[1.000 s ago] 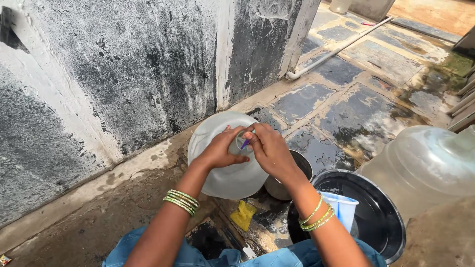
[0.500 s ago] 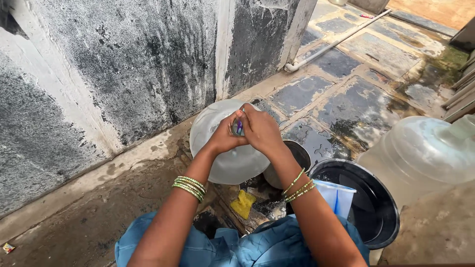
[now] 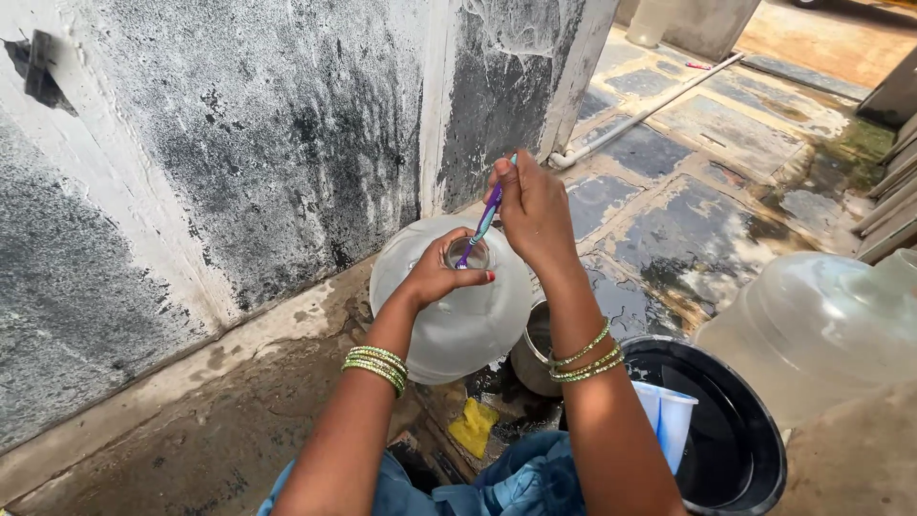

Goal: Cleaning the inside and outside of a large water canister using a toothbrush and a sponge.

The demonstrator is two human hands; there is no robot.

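- Now the left hand (image 3: pixel 435 277) is closed around the neck of a large clear water jug (image 3: pixel 458 315), the fingers wrapped at the mouth; the grip is tight and holds the jug tilted toward the person.
- Above it, the right hand (image 3: pixel 532 215) pinches a purple toothbrush (image 3: pixel 482 225) between thumb and fingertips — the grip is fully closed on the handle's upper end.
- The toothbrush slants down, and its lower end goes into the open mouth of the jug; the bristles I cannot see.
- The jug rests low on the wet ground, close to a stained grey wall (image 3: pixel 239 143).
- Both wrists carry green and gold bangles (image 3: pixel 375 368).
- Just beside the jug, on the right, stands a small metal pot (image 3: pixel 531 358), partly hidden by the right forearm.
- A black basin (image 3: pixel 740 449) lies near the right elbow, and a white plastic cup (image 3: pixel 669 420) stands in it.
- A second clear jug (image 3: pixel 821 325) lies to the right, touching the rim of the basin.
- A yellow sponge (image 3: pixel 475 427) lies on the ground below the first jug.
- A white pipe (image 3: pixel 640 119) runs over the stone floor — well apart from the hands.
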